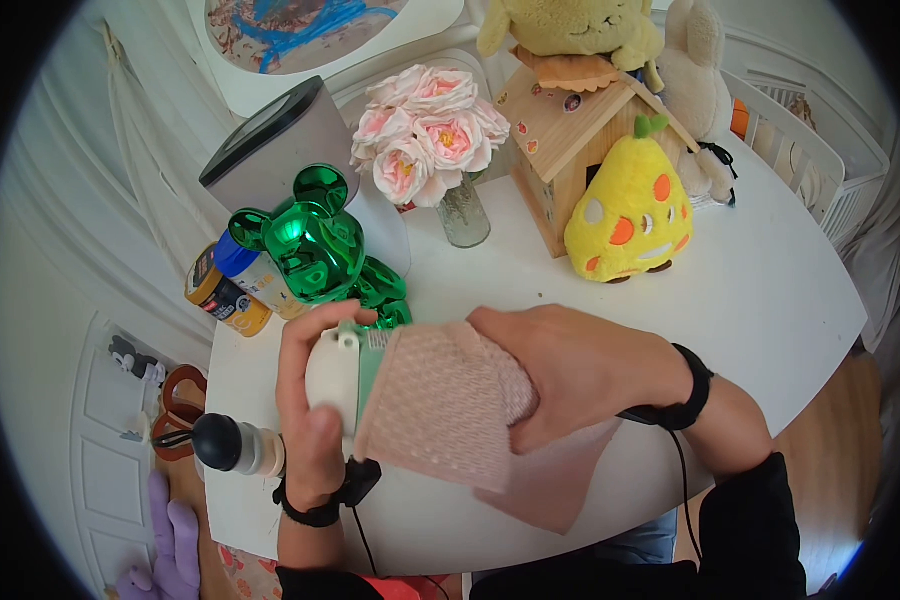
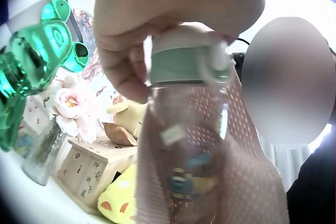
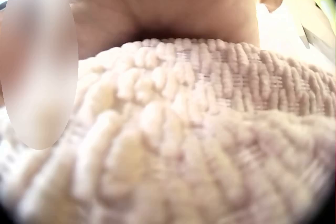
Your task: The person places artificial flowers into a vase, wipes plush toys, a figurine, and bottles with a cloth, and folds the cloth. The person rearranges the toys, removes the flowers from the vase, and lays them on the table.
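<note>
My left hand grips a clear water bottle by its white and pale green lid, with the bottle tipped on its side over the table. A pink waffle-textured towel wraps round the bottle's body, one corner hanging below. From the other end my right hand grips the towel around the bottle's base, which the cloth hides. In the left wrist view, a small colored print shows through the bottle's wall. Towel ribs fill most of the right wrist view, below the palm.
A shiny green bear figure stands just beyond the left hand, beside canisters. Behind are a vase of pink flowers, a wooden house and a yellow plush pear. A black-capped bottle stands at the left edge.
</note>
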A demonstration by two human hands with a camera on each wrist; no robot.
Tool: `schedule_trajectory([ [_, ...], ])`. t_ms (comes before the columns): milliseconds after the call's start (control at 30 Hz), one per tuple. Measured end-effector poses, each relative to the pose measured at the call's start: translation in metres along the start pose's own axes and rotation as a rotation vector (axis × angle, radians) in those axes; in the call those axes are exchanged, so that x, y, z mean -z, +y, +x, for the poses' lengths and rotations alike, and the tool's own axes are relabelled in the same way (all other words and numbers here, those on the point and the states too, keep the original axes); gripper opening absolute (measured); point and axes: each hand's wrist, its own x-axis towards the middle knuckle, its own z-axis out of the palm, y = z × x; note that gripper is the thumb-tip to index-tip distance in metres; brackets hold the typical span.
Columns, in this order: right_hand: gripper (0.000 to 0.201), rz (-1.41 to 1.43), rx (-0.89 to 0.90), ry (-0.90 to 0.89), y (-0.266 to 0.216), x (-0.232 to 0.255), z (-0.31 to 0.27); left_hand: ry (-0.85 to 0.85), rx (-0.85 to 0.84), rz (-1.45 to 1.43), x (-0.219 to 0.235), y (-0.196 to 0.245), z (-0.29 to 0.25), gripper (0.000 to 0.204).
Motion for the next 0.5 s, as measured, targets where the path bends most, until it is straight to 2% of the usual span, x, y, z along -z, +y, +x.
schedule_trajectory([
  [33, 0.071, -0.005, 0.0, 0.001, -0.003, -0.001, 0.0, 0.053, 0.055, 0.1, -0.002, -0.003, 0.001, 0.084],
  [67, 0.072, -0.158, 0.014, 0.129, -0.008, -0.007, -0.001, 0.106, 0.111, 0.198, -0.004, -0.008, 0.002, 0.082],
  [100, 0.073, -0.309, 0.028, 0.257, -0.012, -0.014, -0.002, 0.127, 0.079, 0.105, -0.001, -0.018, 0.001, 0.069],
  [133, 0.073, -0.31, 0.025, 0.258, -0.012, -0.022, 0.0, 0.124, 0.079, 0.102, -0.003, -0.019, -0.003, 0.069],
  [200, 0.076, -0.289, 0.197, 0.384, -0.01, -0.039, 0.004, 0.122, 0.118, 0.178, -0.015, -0.011, -0.01, 0.059],
  [233, 0.076, -0.285, 0.196, 0.382, -0.011, -0.042, 0.004, 0.116, 0.042, 0.222, -0.018, -0.015, -0.015, 0.053],
  [267, 0.077, -0.157, 0.224, 0.36, -0.012, -0.044, 0.005, 0.119, 0.043, 0.224, -0.02, -0.018, -0.018, 0.053],
  [300, 0.078, -0.03, 0.251, 0.335, -0.013, -0.045, 0.006, 0.052, -0.006, 0.242, -0.021, -0.02, -0.022, 0.054],
  [333, 0.078, -0.03, 0.252, 0.331, -0.013, -0.045, 0.007, -0.015, -0.055, 0.26, -0.023, -0.02, -0.022, 0.055],
  [367, 0.078, -0.005, 0.26, 0.308, -0.012, -0.045, 0.007, -0.036, -0.097, 0.307, -0.025, -0.014, -0.023, 0.028],
  [400, 0.079, 0.018, 0.267, 0.286, -0.011, -0.044, 0.006, -0.033, -0.097, 0.304, -0.018, -0.016, -0.025, 0.028],
  [433, 0.079, 0.014, 0.265, 0.285, -0.011, -0.041, 0.005, -0.142, -0.093, 0.332, -0.006, -0.021, -0.029, 0.029],
  [467, 0.078, 0.099, 0.211, 0.138, -0.011, -0.036, 0.005, -0.253, -0.09, 0.36, 0.003, -0.024, -0.03, 0.032],
  [500, 0.078, 0.185, 0.156, -0.008, -0.011, -0.031, 0.005, -0.254, -0.092, 0.359, 0.005, -0.02, -0.028, 0.032],
])
